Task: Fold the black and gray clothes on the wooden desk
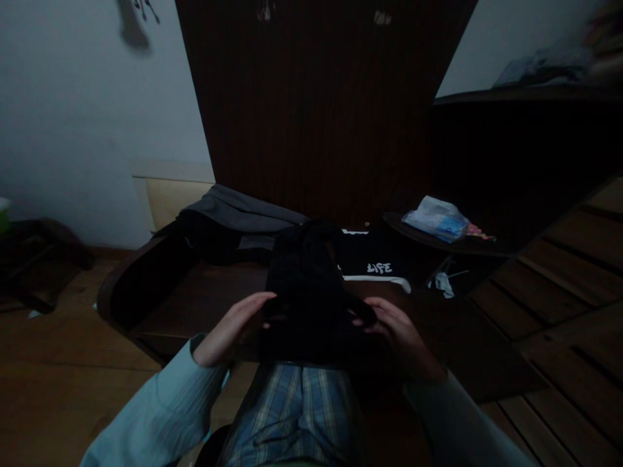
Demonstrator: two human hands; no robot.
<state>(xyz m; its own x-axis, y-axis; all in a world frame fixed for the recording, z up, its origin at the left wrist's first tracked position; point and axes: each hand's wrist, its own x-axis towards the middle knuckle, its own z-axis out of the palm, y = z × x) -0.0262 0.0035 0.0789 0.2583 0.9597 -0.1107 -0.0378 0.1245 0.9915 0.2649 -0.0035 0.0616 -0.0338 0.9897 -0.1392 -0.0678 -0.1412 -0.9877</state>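
Dark bench (195,295), black cloth (304,279) in both hands (243,318) (396,324)

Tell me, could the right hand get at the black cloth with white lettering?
Probably yes: the lettered cloth lies just beyond the right hand with nothing visible between, though that hand would likely have to release the dark garment first.

Dim room, pale wall (87,104), dark wooden panel (316,110); brown floorboards (53,370)

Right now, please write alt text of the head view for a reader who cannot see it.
A person's left hand and right hand hold opposite sides of a black cloth at a dark wooden seat. Farther back lie gray cloth at left and white-lettered black fabric at right.
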